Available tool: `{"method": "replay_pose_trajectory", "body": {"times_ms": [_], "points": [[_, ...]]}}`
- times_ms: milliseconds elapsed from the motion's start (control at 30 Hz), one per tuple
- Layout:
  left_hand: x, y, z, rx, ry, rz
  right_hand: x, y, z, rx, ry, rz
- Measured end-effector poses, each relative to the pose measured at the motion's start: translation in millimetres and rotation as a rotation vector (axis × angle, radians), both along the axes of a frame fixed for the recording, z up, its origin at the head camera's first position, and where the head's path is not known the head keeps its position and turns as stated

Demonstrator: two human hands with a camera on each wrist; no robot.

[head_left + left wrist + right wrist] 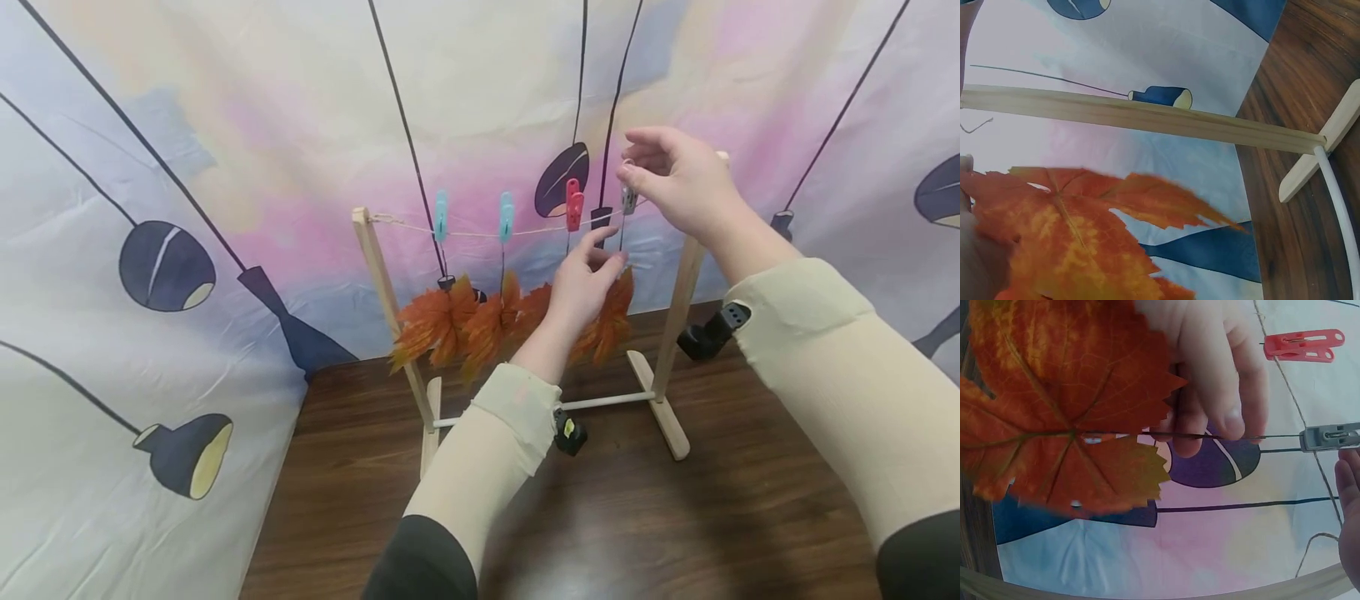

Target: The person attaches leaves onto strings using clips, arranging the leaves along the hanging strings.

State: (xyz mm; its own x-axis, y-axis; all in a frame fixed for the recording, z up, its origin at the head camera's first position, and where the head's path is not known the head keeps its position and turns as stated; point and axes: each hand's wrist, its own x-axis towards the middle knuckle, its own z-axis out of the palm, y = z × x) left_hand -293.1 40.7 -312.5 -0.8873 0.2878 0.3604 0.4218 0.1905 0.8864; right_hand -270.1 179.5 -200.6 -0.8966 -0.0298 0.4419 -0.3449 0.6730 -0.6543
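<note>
My right hand (pixel 686 179) pinches the handle end of a grey clothespin (pixel 1329 436) on the twine, at the right side of a small wooden rack. From that clothespin the thin dark stem of an orange artificial maple leaf (pixel 1066 425) runs across the fingertips of my left hand (pixel 581 283), which holds the stem just below. The leaf (pixel 1079 231) fills the lower left of the left wrist view. Further left on the twine (pixel 476 234) sit a red clothespin (pixel 574 206) and two light-blue clothespins (pixel 506 217), with more orange leaves (pixel 435 321) hanging under them.
The rack has wooden posts (pixel 678 308), flat wooden feet (pixel 660 408) and a white lower crossbar (pixel 611 402). It stands on a dark wood-grain surface (pixel 637 517). A pastel cloth with printed lamps (pixel 168 265) hangs behind and to the left.
</note>
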Motion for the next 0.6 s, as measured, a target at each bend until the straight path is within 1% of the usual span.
{"method": "replay_pose_trajectory", "body": {"times_ms": [100, 200, 300, 433, 600], "points": [[4.1, -3.1, -8.1, 0.065, -0.009, -0.011, 1.0, 2, -2.5, -0.01, 0.0, -0.019], [10.5, -7.4, -19.4, 0.1, -0.015, -0.009, 3.3, 3, -4.8, -0.02, 0.005, -0.04], [16.8, -12.8, -30.6, 0.108, -0.014, 0.007, 6.0, 3, -6.9, -0.033, 0.027, -0.053], [22.1, -21.0, -43.7, 0.13, -0.015, 0.036, 10.5, 4, -11.3, -0.057, 0.056, -0.059], [27.3, -32.8, -60.8, 0.155, -0.023, 0.06, 17.1, 7, -23.6, -0.067, 0.09, -0.071]]}}
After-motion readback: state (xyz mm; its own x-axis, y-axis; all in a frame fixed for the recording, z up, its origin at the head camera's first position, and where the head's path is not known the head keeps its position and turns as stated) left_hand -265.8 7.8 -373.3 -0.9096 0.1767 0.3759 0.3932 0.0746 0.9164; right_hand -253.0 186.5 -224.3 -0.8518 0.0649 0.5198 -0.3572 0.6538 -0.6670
